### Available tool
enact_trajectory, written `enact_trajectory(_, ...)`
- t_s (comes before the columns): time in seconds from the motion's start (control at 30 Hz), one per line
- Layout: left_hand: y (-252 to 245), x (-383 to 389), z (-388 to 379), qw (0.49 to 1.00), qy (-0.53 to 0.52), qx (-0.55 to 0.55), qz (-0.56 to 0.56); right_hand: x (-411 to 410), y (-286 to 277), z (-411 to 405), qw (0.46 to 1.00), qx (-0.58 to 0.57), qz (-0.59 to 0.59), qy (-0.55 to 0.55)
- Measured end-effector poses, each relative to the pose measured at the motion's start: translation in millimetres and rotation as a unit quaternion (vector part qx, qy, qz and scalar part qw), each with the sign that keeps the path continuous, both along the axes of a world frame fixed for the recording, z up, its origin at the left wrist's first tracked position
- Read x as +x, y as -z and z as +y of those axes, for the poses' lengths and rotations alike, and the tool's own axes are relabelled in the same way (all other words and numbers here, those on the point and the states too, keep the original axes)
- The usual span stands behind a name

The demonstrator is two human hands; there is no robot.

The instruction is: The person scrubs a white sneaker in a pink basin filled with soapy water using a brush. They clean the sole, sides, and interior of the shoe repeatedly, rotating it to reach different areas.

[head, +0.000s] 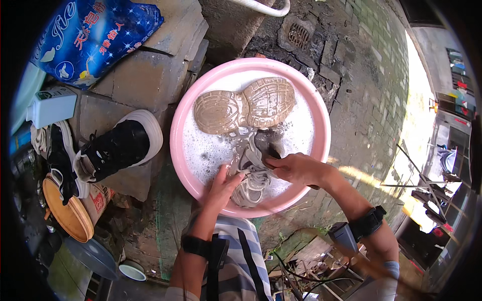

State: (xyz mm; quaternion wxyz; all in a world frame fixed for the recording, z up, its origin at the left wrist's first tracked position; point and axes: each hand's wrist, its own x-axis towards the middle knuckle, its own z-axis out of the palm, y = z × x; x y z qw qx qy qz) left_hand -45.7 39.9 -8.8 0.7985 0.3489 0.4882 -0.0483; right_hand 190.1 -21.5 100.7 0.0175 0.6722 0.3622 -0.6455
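A pink plastic basin [180, 165] of sudsy water stands before me. Inside it, a light-coloured lace-up sneaker [246, 192] lies with its toe towards me. My left hand [222, 186] grips the sneaker's side, fingers and thumb against its upper. My right hand [297, 168] is closed around a dark brush [270, 145], which meets the sneaker near its opening; the hand partly covers the handle. Beyond them a second shoe floats upside down, its wet tan sole [244, 105] facing up. White foam [203, 150] hides parts of both shoes.
Black sneakers with white soles [124, 146] rest on stone slabs at left, near a pale blue bottle [54, 107] and a blue detergent bag [94, 37]. An orange-brown round lid [67, 207] sits lower left. A floor drain [299, 35] lies beyond the basin.
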Motion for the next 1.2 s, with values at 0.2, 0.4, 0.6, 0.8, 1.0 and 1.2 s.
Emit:
enact_trajectory(0.2,2.4,24.6,65.6,0.953,0.28,0.109,-0.037,8.6,-2.5,-14.4,0.981,-0.082,0.127,0.123)
enact_trajectory(0.4,-12.1,66.4,88.3,0.83,0.431,0.354,0.009,-22.2,-13.1,-31.8,0.871,-0.147,0.234,0.406)
enact_trajectory(0.6,-59.4,33.3,54.8,0.743,0.283,0.605,-0.047,-47.3,-6.5,-43.2,0.728,-0.158,0.34,0.574)
enact_trajectory(0.8,-75.4,-8.4,-4.0,0.969,-0.069,0.234,0.04,-54.9,1.8,-37.6,0.658,-0.168,0.369,0.634)
enact_trajectory(1.0,-47.6,20.3,-36.1,0.983,-0.171,0.069,-0.003,-27.3,-28.2,-38.3,0.92,-0.045,0.139,0.363)
enact_trajectory(1.2,-46.7,40.1,-23.6,0.964,-0.198,0.174,-0.04,-32.0,-14.6,-40.0,0.96,0.207,-0.187,-0.028)
